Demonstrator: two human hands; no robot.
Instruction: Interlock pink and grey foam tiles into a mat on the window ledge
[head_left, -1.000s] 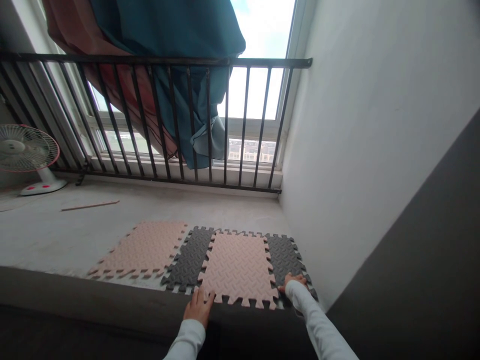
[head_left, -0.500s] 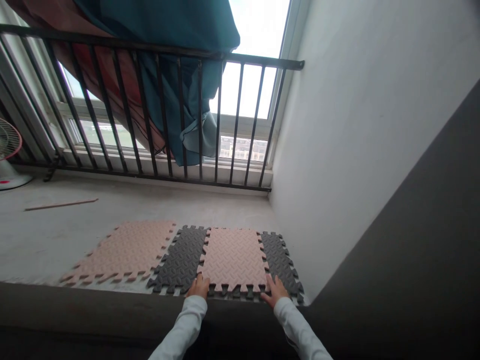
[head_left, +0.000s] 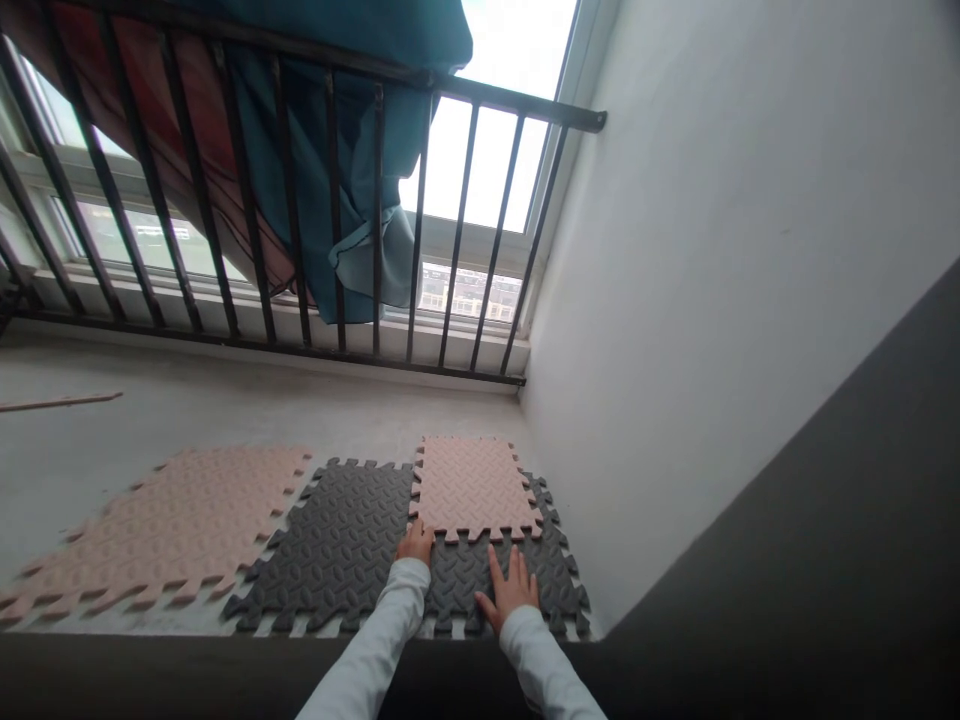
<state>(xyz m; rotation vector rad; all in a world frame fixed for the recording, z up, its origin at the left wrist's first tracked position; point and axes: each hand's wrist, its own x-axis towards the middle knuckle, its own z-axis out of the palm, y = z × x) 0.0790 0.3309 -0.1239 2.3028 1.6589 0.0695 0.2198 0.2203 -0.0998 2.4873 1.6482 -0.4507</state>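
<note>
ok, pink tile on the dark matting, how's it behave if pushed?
The pink tile probably slides, though raised tread on the dark matting may add drag. Thin and foam-looking, so likely light and bendy. Lying flat, it's unlikely to roll.

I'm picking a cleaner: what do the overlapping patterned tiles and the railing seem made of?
Top pink tile and dark tiles: probably matt foam, given toothed edges and embossed tread. Railing: likely metal, perhaps painted dark, given its slim, straight bars.
</note>
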